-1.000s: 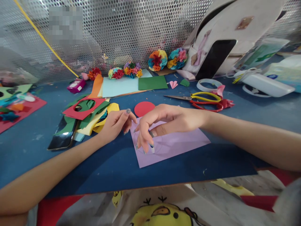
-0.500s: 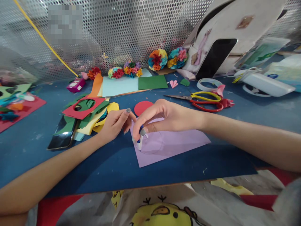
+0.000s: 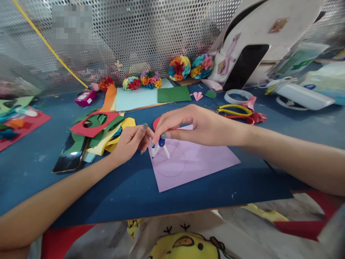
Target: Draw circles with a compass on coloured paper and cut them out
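Observation:
A purple sheet of paper (image 3: 205, 158) lies on the blue table, with a thin circle drawn on its left part. My right hand (image 3: 183, 126) pinches the top of a small white and blue compass (image 3: 165, 148), whose legs stand spread over the circle's upper left. Beside it, my left hand (image 3: 133, 141) rests near the paper's upper left corner, fingers bent together; what they hold, if anything, is hidden. Partly covered by my right hand is a red paper disc (image 3: 156, 123).
Paper scraps (image 3: 105, 122) lie on a phone (image 3: 67, 163) at the left. Scissors (image 3: 234, 109) and a tape roll (image 3: 238, 96) are at the right. Behind stand paper flowers (image 3: 180, 67), a green sheet (image 3: 174, 94) and a bag (image 3: 269, 32) with a phone (image 3: 246, 66) leaning on it.
My right hand has moved up and away from me with the compass, baring more of the drawn circle and hiding more of the red disc and scissors. My left hand has barely moved.

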Demonstrator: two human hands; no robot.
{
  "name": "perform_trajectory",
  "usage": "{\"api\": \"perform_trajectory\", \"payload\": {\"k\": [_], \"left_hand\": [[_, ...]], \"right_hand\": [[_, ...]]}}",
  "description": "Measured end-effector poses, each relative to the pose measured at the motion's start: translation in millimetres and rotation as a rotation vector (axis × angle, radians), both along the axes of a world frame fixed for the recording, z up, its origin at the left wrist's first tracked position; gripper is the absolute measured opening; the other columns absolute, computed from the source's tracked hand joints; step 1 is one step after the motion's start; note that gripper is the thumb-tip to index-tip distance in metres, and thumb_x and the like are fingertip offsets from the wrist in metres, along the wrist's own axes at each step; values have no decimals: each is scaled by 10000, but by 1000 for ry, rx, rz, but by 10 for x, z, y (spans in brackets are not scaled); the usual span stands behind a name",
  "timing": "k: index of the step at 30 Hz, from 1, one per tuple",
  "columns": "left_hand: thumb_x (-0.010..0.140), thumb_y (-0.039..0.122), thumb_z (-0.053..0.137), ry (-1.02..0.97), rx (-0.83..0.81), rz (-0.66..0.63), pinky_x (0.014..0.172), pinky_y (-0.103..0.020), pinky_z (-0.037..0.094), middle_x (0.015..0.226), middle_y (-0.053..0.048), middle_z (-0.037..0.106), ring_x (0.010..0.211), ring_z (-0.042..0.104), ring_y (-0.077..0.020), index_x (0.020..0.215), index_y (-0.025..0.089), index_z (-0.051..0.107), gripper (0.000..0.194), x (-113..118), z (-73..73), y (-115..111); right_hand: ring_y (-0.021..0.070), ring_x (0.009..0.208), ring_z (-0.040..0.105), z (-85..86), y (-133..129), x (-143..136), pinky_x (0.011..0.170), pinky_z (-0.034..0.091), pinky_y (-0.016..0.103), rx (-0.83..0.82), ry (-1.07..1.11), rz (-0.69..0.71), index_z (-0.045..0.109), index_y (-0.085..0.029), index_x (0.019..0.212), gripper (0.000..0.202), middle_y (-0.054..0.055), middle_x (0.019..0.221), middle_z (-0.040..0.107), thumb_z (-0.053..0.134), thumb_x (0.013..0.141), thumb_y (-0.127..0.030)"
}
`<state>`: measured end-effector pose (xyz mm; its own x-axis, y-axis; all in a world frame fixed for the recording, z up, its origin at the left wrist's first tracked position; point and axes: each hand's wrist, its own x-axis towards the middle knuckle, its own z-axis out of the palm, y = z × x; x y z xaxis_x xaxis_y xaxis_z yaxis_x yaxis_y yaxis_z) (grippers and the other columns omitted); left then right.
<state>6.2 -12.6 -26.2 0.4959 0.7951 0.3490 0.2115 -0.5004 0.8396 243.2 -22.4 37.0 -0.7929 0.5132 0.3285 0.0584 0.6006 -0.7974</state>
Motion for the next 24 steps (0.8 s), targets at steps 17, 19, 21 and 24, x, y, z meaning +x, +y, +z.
{"api": "perform_trajectory", "payload": {"k": [17,19,21,24], "left_hand": [[1055,623,499,-38,-97,-22,432,-218,375,462,24,565,385,513,-85,789,164,739,582,-26,-66,-1],[1064,603,494,-43,-93,-28,429,-223,371,467,29,556,382,505,-85,791,170,737,566,-29,-75,0],[1081,572,470,-34,-80,-32,428,-234,369,473,33,549,383,501,-91,797,179,735,552,-34,-83,3],[1113,482,423,18,38,9,478,-259,399,577,13,626,471,545,-115,864,197,737,491,-34,-73,8]], "right_hand": [[188,901,697,209,-8,221,822,503,318,389,-198,-171,748,-209,849,140,41,1001,775,692,970,-250],[184,905,685,209,-23,214,815,495,310,355,-222,-131,708,-206,834,144,37,976,761,679,973,-232],[172,891,673,193,-39,194,797,490,299,328,-217,-102,671,-201,826,159,29,950,745,655,983,-220],[154,855,662,169,-48,161,763,482,279,321,-202,-105,646,-193,817,177,12,906,733,646,991,-227]]}}
